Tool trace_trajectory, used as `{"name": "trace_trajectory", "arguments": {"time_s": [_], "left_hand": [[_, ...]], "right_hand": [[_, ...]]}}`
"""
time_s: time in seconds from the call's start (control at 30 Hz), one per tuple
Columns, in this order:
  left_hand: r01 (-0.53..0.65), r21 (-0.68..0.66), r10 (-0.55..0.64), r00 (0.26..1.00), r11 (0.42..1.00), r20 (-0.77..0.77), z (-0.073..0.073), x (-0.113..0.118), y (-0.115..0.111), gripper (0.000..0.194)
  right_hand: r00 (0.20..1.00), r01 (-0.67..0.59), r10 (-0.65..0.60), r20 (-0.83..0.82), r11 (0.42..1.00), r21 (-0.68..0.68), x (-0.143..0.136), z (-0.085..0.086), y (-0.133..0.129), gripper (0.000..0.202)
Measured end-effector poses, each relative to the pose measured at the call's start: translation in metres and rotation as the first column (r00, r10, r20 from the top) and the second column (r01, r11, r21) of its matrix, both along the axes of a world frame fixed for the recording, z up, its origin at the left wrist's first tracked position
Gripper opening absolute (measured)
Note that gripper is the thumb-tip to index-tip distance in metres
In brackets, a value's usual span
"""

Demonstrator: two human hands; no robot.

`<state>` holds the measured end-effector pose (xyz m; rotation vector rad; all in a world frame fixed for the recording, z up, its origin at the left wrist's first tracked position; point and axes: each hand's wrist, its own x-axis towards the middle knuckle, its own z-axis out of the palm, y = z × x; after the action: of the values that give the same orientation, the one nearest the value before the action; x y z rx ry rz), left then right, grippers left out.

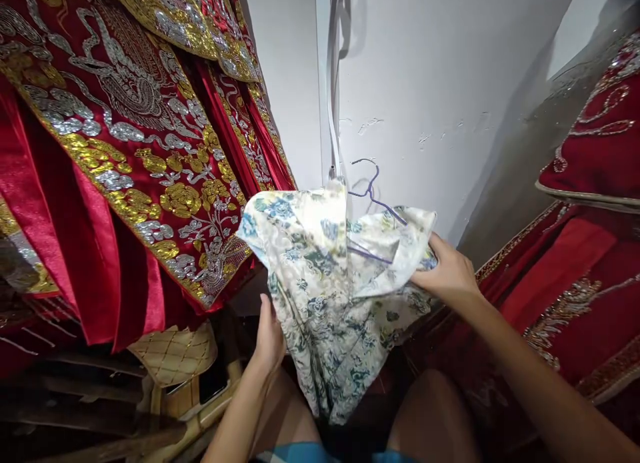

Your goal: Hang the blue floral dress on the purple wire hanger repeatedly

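Wall (425, 83): is standing pale behind the work (surface marked, small scuffs).
Red embroidered cloth (150, 183): is hanging at left, showing gold and silver motifs.
Floral garment (320, 303): is lying between the two hands, its long axis running from near the wall down toward the person's thighs (433, 410), narrowing at the low end.
Hanger (371, 188): is sitting at the garment's upper opening, nearer the right hand; its hook is rising above the cloth and its visible arm is slanting down toward that hand.
Right hand (450, 270): is clamping the garment's upper right edge, which is lying just leftward of the wrist.
Left hand (270, 340): is touching the lower left side, thumb pointing up; cloth is hiding the other fingers, so grip cannot be told.
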<state>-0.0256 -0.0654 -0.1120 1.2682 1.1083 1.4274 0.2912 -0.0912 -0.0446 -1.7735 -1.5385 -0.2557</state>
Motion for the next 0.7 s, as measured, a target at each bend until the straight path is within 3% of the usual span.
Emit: {"name": "trace_trajectory", "arguments": {"time_s": [0.07, 0.17, 0.33, 0.43, 0.5, 0.57, 0.63, 0.7], "left_hand": [[-0.002, -0.087, 0.014, 0.991, 0.996, 0.133, -0.016, 0.0, -0.007, 0.055], [-0.072, -0.16, 0.079, 0.996, 0.985, 0.036, -0.036, 0.003, -0.012, 0.061], [-0.165, -0.21, 0.176, 0.984, 0.964, 0.034, -0.07, 0.005, -0.02, 0.057], [-0.224, -0.347, 0.246, 0.969, 0.911, 0.021, -0.09, 0.009, -0.033, 0.057], [-0.236, -0.421, 0.282, 0.958, 0.876, 0.05, -0.099, 0.016, -0.043, 0.063], [-0.205, -0.405, 0.277, 0.953, 0.891, 0.127, -0.105, 0.025, -0.051, 0.071], [-0.164, -0.345, 0.238, 0.954, 0.924, 0.184, -0.11, 0.034, -0.057, 0.077], [-0.132, -0.302, 0.19, 0.966, 0.944, 0.173, -0.113, 0.038, -0.06, 0.081]], "right_hand": [[0.999, -0.028, 0.027, 0.025, 1.0, 0.01, -0.007, 0.013, 0.005, 0.067], [0.994, -0.092, 0.089, 0.068, 0.995, 0.04, -0.021, 0.021, 0.008, 0.073], [0.986, -0.148, 0.146, 0.087, 0.989, 0.025, -0.024, 0.015, 0.002, 0.078], [0.983, -0.185, 0.183, 0.024, 0.98, 0.071, -0.02, 0.003, -0.008, 0.072], [0.969, -0.226, 0.234, -0.075, 0.968, 0.111, -0.029, -0.018, -0.022, 0.063], [0.901, -0.312, 0.332, -0.279, 0.943, 0.114, -0.049, -0.052, -0.042, 0.05], [0.696, -0.439, 0.41, -0.589, 0.893, 0.102, -0.078, -0.095, -0.063, 0.033], [0.451, -0.476, 0.298, -0.841, 0.878, 0.056, -0.106, -0.137, -0.08, 0.035]]}}
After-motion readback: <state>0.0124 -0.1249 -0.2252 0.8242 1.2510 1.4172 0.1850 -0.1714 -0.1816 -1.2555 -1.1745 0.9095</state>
